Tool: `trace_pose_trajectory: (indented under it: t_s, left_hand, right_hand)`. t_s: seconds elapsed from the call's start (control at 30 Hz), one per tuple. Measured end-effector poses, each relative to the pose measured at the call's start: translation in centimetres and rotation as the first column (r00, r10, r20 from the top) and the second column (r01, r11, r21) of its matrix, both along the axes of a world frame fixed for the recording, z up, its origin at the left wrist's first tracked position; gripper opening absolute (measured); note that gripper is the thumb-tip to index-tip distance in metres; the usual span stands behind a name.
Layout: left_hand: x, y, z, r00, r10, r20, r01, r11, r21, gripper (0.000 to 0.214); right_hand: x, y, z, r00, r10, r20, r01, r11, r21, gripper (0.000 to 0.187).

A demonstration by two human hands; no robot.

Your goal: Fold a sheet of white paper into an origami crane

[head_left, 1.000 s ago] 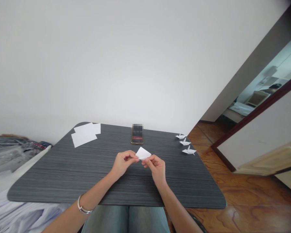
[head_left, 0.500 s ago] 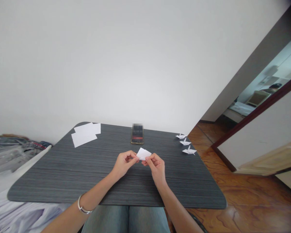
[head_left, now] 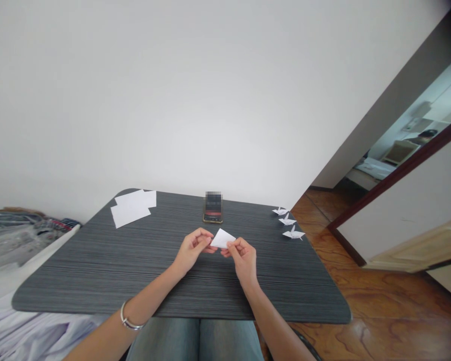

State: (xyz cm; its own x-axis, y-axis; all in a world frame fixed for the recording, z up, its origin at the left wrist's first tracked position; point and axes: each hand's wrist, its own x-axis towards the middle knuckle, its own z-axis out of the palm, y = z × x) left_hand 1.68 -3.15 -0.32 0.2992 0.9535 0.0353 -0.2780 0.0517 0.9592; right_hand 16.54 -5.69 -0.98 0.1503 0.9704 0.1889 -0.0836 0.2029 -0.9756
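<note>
A small folded piece of white paper (head_left: 222, 239) is held just above the table, in front of the phone. My right hand (head_left: 244, 256) pinches its lower right edge between thumb and fingers. At the paper's left corner is my left hand (head_left: 193, 249), fingers curled, with the thumb on top and fingertips beneath; the index finger is raised off the sheet. The fingers partly hide both ends of the paper. On the right side of the table stand three folded white paper cranes (head_left: 293, 234) in a slanting row.
The dark, wood-grained table (head_left: 108, 271) has rounded corners and stands against a white wall. A phone (head_left: 212, 210) is at its back middle. Several white paper sheets (head_left: 131, 213) overlap at the back left. Beyond the doorway at right, a person (head_left: 424, 136) is partly visible.
My left index finger has lifted away from the paper. The paper's upper outline, notched before, now shows one plain point. My right hand has hardly moved.
</note>
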Motion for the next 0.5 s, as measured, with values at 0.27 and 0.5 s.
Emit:
trace_pose_trajectory:
  t_s: [0.27,0.5]
  left_hand:
    - [-0.10,0.09,-0.34,0.999,-0.014,-0.049,0.015,1.000,0.020,0.022]
    - [-0.45,-0.14,-0.47,0.976,0.042,-0.216,0.003,0.979,0.203,0.019]
  right_hand:
    - [-0.03,-0.06,-0.07,1.000,-0.013,0.011,0.014,1.000,-0.009,0.021]
    - [0.12,0.00,0.01,0.999,-0.036,0.013,0.037,0.999,-0.015,0.023]
